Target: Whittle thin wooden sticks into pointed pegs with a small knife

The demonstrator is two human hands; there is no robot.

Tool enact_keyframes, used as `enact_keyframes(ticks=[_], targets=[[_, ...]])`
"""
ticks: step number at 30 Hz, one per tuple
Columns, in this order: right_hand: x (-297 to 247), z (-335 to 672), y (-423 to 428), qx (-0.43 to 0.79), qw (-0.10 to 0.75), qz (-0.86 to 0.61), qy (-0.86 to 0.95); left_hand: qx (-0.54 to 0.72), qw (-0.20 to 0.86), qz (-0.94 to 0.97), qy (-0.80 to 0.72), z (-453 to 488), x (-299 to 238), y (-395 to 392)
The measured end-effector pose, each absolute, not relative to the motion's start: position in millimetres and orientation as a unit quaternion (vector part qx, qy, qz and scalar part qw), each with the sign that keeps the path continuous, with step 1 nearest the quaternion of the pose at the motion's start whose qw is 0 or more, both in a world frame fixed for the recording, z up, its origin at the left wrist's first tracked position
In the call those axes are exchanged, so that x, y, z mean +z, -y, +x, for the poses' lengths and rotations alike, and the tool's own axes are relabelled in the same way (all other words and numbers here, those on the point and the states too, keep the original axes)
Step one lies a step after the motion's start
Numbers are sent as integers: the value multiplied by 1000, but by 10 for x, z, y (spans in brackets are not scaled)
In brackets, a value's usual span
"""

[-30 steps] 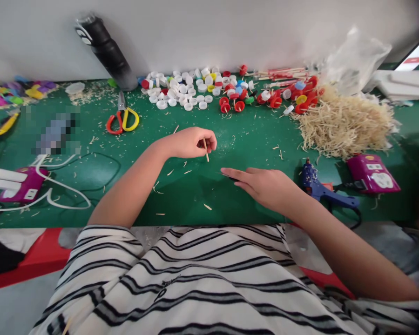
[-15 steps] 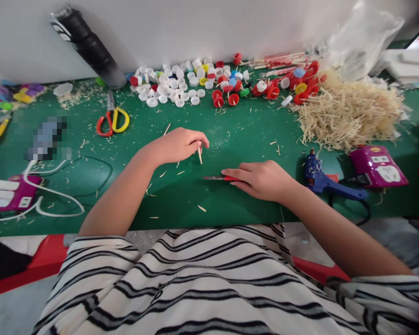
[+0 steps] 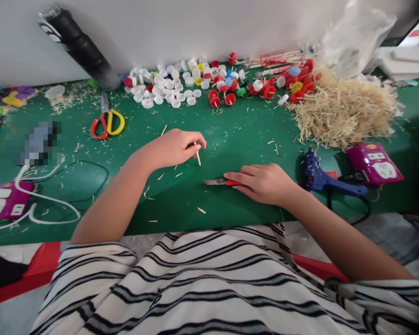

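Observation:
Between the thumb and fingers of my left hand (image 3: pixel 181 148) is a thin wooden stick (image 3: pixel 198 158), its lower end pointing down at the green table (image 3: pixel 181 204). My right hand (image 3: pixel 265 184) is closed around a red utility knife (image 3: pixel 233 182). The knife's blade (image 3: pixel 213 182) points left, low over the table and apart from the stick. Pale wood shavings (image 3: pixel 201 211) lie scattered around both hands. Another short stick (image 3: pixel 164 129) lies behind my left wrist.
Scissors (image 3: pixel 107 122) and a black bottle (image 3: pixel 87 51) are at back left. White bottle caps (image 3: pixel 167 83) and red caps on sticks (image 3: pixel 230 98) line the back. A wood-shaving heap (image 3: pixel 349 107), blue glue gun (image 3: pixel 323 179) and purple power socket (image 3: pixel 374 164) occupy the right.
The view has shifted slightly. My left thumb and fingers have shifted a little on the stick, and the knife blade is turned so more of its flat side shows.

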State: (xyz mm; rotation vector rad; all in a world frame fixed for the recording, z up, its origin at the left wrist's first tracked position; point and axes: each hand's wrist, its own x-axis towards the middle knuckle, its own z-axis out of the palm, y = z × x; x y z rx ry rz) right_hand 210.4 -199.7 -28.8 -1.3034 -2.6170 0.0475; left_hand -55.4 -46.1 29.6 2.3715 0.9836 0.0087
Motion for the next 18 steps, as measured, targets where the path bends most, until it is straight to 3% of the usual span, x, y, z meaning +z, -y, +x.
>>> enact_keyframes(ticks=[8, 18], targets=[[-257, 2055, 1966, -2, 82, -422, 903, -48, 216, 908, -357, -426, 445, 494], [57, 1831, 1986, -13, 4, -382, 924, 10, 218, 919, -327, -447, 289, 480]])
